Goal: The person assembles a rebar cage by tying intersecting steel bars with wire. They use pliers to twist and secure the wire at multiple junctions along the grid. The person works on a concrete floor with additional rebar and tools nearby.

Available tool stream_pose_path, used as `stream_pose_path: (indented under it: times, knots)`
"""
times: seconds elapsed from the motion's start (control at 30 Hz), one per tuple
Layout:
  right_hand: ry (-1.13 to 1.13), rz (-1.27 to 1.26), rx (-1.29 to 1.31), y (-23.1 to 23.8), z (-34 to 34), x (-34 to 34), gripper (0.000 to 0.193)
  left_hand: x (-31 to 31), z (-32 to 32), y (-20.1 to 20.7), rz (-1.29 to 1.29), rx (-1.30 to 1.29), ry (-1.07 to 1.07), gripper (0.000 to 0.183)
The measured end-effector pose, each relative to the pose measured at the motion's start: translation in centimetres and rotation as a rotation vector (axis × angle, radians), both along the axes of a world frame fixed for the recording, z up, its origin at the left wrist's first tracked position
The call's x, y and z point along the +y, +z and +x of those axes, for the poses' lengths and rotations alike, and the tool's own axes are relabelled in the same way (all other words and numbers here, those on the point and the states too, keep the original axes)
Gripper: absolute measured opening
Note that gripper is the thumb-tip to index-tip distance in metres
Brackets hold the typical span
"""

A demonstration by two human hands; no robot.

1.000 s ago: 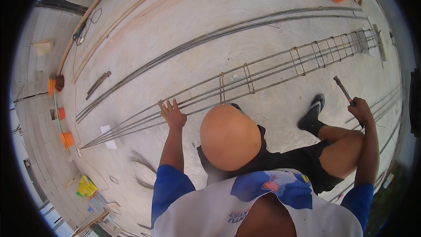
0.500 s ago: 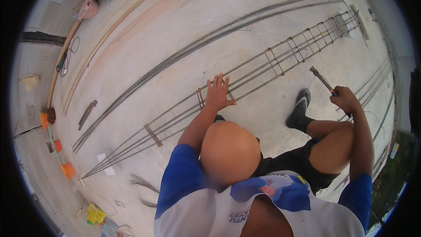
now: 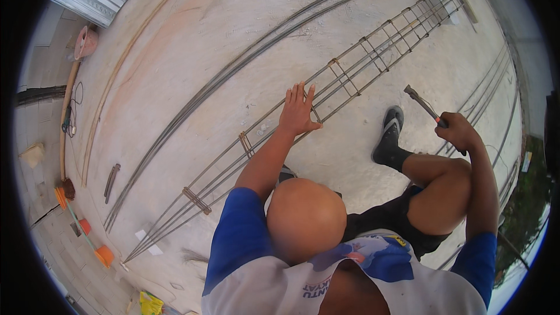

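Left hand point(image 3: 298, 115), fingers spread apart, rests on rebar cage point(image 3: 373, 55) at a stirrup point(image 3: 317, 114), probably steadying it. Right hand point(image 3: 457, 132) clamped round hammer point(image 3: 426, 105), right of cage. Cage runs near left to far right, far end seemingly propped on grey block point(image 3: 446, 13).

The left fingers point(image 3: 300, 93) partly hide the rebar cage point(image 3: 346, 78); a yellow bag point(image 3: 150, 303) is cropped below.

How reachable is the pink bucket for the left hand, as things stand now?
Probably not reachable: the left hand is at the steel cage, while the pink bucket sits far off, beyond the loose bars.
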State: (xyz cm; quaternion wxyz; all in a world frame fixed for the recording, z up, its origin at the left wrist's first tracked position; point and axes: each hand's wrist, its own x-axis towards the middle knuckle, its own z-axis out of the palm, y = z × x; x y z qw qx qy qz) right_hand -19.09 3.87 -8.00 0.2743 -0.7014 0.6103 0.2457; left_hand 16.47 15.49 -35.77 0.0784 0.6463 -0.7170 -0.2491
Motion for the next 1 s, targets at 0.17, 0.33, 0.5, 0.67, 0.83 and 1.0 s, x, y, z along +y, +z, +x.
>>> stream_pose_path:
  times: [0.17, 0.33, 0.5, 0.67, 0.83, 1.0]
  knots:
    - [0.017, 0.017, 0.011, 0.0, -0.8, -0.1, 0.031, -1.1, -1.7, 1.2, 0.046, -0.061, 0.049, 0.121]
    - [-0.017, 0.042, -0.026, 0.2, -1.1, -0.1, 0.033, -1.6, -2.5, 2.0, 0.095, -0.127, 0.059, 0.12]
    - [-0.014, 0.057, -0.007, 0.2, -1.3, -0.1, 0.033, -2.0, -2.7, 2.0, 0.124, -0.155, 0.053, 0.12]
    - [-0.029, 0.061, -0.019, 0.5, -1.4, 0.1, 0.034, -2.1, -2.8, 1.7, 0.125, -0.135, 0.065, 0.12]
    - [-0.05, 0.065, -0.029, 0.6, -1.7, 0.3, 0.035, -2.0, -2.9, 1.1, 0.071, -0.051, 0.099, 0.121]
    - [-0.036, 0.065, -0.02, 0.5, -1.7, 0.1, 0.035, -1.3, -2.8, -0.6, -0.114, -0.017, 0.116, 0.119]
